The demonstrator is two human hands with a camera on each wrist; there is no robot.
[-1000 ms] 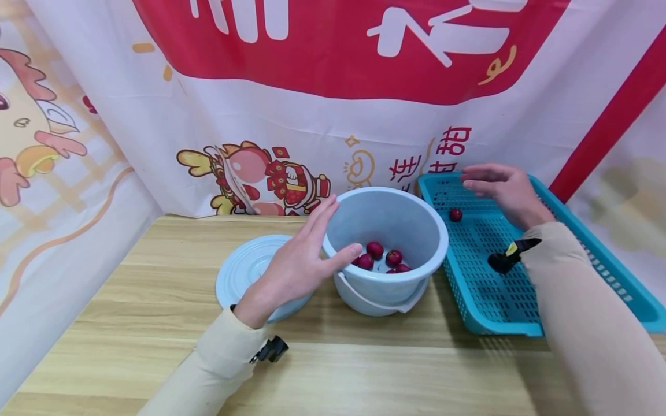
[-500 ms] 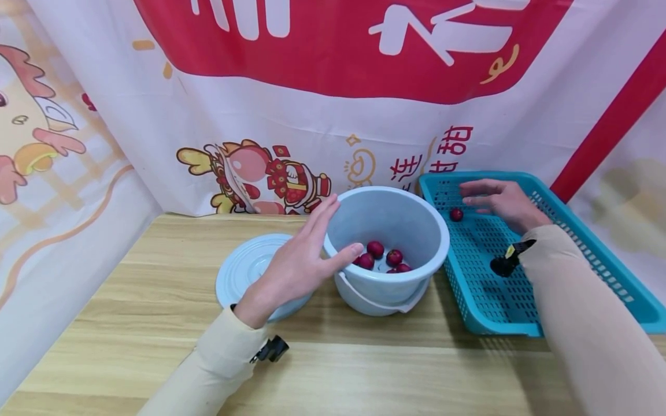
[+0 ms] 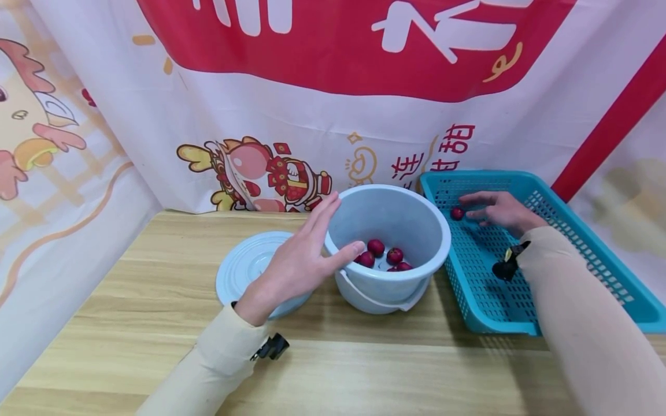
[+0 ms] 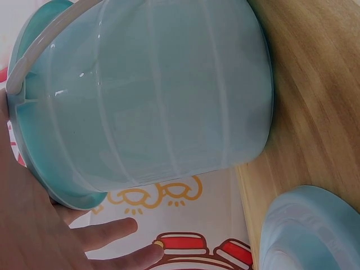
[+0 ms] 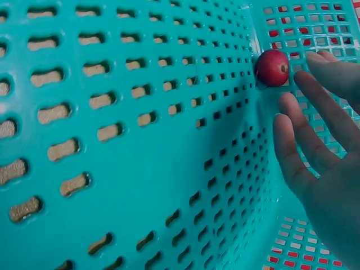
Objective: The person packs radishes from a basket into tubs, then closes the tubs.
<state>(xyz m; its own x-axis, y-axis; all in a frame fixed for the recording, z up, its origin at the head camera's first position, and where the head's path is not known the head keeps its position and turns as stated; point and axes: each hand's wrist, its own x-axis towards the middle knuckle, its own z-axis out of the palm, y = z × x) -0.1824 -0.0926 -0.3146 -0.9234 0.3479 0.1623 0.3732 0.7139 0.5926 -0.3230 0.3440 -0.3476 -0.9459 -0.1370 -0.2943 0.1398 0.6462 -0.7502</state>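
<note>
A light-blue bucket (image 3: 369,216) stands upright on the wooden table, with several small dark-red round fruits (image 3: 376,247) at its bottom. My left hand (image 3: 299,263) rests at the bucket's left rim, fingers extended and thumb over the edge. To the bucket's right is a teal perforated basket (image 3: 468,309). Inside it, my right hand (image 3: 502,212) reaches toward a single red fruit (image 3: 457,214) near the far left side. In the right wrist view, the fingers (image 5: 292,135) are spread just beside that fruit (image 5: 272,68), with nothing held.
A round light-blue lid (image 3: 244,263) lies on the table (image 3: 130,323), left of the bucket and partly under my left forearm and hand. The bucket's handle (image 3: 382,303) hangs down in front. A printed cloth (image 3: 312,127) hangs behind the table.
My right hand has lowered into the basket, its fingers now close to the lone fruit. The left hand stays at the bucket rim.
</note>
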